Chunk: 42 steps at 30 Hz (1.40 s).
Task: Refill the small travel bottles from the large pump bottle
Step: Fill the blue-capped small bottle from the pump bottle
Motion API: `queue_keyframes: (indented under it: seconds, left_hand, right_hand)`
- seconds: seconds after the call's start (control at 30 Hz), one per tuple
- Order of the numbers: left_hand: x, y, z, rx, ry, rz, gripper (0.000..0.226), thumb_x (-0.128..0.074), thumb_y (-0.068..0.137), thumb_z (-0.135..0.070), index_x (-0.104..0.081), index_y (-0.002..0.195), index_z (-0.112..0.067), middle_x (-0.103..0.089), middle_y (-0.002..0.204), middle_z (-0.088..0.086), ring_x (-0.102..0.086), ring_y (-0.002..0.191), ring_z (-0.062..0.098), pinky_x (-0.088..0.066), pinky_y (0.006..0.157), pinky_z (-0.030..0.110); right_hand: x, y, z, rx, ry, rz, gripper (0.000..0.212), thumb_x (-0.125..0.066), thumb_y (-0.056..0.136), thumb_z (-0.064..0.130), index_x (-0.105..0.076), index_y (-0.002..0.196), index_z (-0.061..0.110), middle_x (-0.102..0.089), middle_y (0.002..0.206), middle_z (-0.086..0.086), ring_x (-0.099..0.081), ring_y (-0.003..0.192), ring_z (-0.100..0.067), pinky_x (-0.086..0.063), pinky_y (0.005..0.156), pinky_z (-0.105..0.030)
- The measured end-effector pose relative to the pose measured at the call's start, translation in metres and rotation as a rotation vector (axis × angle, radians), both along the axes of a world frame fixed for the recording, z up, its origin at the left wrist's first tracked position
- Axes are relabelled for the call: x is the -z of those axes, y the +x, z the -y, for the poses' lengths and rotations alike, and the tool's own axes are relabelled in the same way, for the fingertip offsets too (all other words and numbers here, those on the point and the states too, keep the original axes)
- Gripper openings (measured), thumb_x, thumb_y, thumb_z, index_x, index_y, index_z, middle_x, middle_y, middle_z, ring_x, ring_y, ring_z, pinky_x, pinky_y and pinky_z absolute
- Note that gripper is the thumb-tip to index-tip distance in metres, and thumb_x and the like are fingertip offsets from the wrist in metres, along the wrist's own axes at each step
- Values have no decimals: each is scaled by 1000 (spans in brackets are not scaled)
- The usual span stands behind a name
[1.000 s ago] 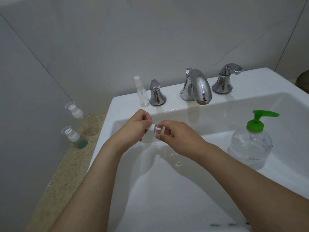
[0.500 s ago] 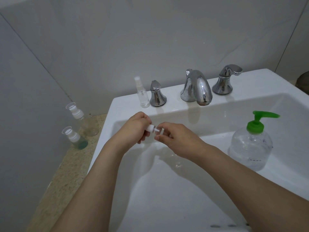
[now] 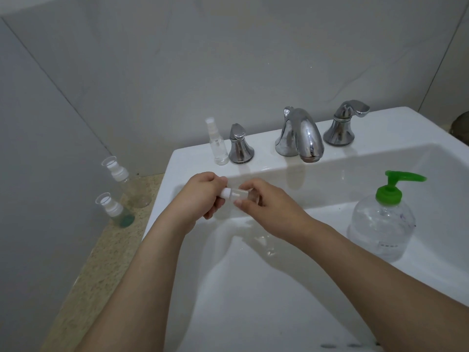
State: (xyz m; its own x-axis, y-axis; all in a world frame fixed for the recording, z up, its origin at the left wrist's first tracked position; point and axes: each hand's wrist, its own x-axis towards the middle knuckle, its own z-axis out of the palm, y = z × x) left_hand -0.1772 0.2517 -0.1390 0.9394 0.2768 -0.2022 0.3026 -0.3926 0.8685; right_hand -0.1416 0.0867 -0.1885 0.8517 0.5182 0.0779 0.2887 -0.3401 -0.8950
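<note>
Reaching in over the white sink [image 3: 253,313] from the near edge, both forearms meet above the basin; the left hand [image 3: 200,199] curls its fingers round the white cap end of a small clear travel bottle [image 3: 237,193], and the right hand [image 3: 266,207] pinches the bottle's clear body between thumb and fingers, so the bottle lies roughly level between the two hands, over the back part of the basin; whether the cap is seated or loose cannot be told.

Further right, inside the basin against its sloping right wall, stands the large pump bottle [image 3: 383,224], clear with a green pump head whose spout points right; it is well apart from the hands.

Left of the sink, on the speckled counter [image 3: 96,262], two more small bottles stand upright near the wall: the nearer one [image 3: 115,209] has a greenish base, the farther one [image 3: 129,186] is clear.

On the back ledge, a slim clear spray bottle [image 3: 218,143] stands just beside the left chrome handle [image 3: 239,146]; the chrome spout [image 3: 302,135] sits mid-ledge and the right handle [image 3: 342,125] beyond it; grey tiled wall [image 3: 228,59] rises behind.
</note>
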Motion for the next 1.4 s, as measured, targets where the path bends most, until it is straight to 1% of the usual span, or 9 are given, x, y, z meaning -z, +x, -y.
queue_keyframes:
  seconds: [0.1, 0.23, 0.57, 0.73, 0.83, 0.97, 1.13, 1.3, 1.4]
  left_hand:
    - [-2, 2, -4, -140, -107, -11, 27, -47, 104, -20, -49, 78, -13, -48, 47, 1, -32, 38, 14, -26, 46, 23]
    - [-3, 2, -6, -155, -222, -3, 26, -54, 102, -26, -51, 79, -16, -47, 48, -1, -32, 39, 13, -27, 44, 21]
    - [0, 0, 7, -36, -251, 234, 37, -60, 100, -13, -40, 70, -14, -44, 51, -5, -32, 47, 12, -27, 48, 23]
    - [-5, -1, 4, 0, -365, 294, 27, -70, 92, -15, -51, 72, -14, -46, 54, -3, -36, 48, 13, -32, 52, 25]
    - [-6, -1, 2, 56, -398, 266, 8, -74, 88, -12, -65, 87, -12, -53, 63, -1, -44, 53, 14, -38, 57, 25]
    - [1, -2, 1, 5, -271, 227, 9, -73, 90, -12, -69, 96, -16, -64, 73, -7, -55, 60, 10, -41, 62, 27]
    - [3, -1, -5, -221, -133, 410, 7, -69, 95, -16, -62, 92, -15, -74, 84, -6, -71, 71, 12, -52, 66, 33]
    - [3, 6, -22, -362, 146, 419, 12, -69, 89, -28, -65, 95, -19, -72, 97, 6, -72, 88, 27, -56, 86, 53]
    - [-4, 17, -28, -384, 307, 417, 9, -69, 89, -29, -60, 86, -26, -68, 89, -6, -69, 89, 24, -54, 77, 36]
  right_hand:
    - [-3, 4, -1, 70, 162, -111, 14, -53, 96, 33, -54, 106, 24, -62, 88, -3, -55, 76, -11, -48, 73, -29]
    - [-4, 3, -5, 38, 315, -242, 5, -51, 98, 23, -56, 99, 22, -64, 80, 4, -57, 69, -10, -47, 68, -23]
    - [-15, 7, 0, 27, 479, -441, 23, -50, 100, 23, -61, 92, 4, -52, 67, -1, -47, 57, -14, -49, 68, -27]
    - [-20, 6, -3, 57, 559, -529, 28, -51, 99, 29, -62, 91, 5, -51, 63, -1, -45, 54, -15, -54, 76, -33]
    - [-20, 5, -4, 71, 555, -505, 26, -49, 100, 28, -62, 88, 9, -60, 66, -3, -52, 59, -16, -53, 75, -32]
    - [-15, 5, -5, 42, 471, -445, 23, -49, 100, 31, -63, 100, 12, -66, 73, 0, -56, 62, -13, -50, 72, -32]
    - [2, 2, -3, 73, -8, 10, 46, -51, 94, 45, -43, 136, 27, -57, 100, 10, -54, 84, -6, -46, 81, -28]
    - [7, 0, -2, 44, -132, 208, 59, -54, 92, 44, -33, 144, 27, -47, 123, 8, -48, 102, -8, -44, 91, -32]
    - [8, -1, -3, 26, -149, 240, 62, -56, 91, 44, -31, 145, 26, -45, 130, 6, -48, 110, -11, -44, 94, -35]
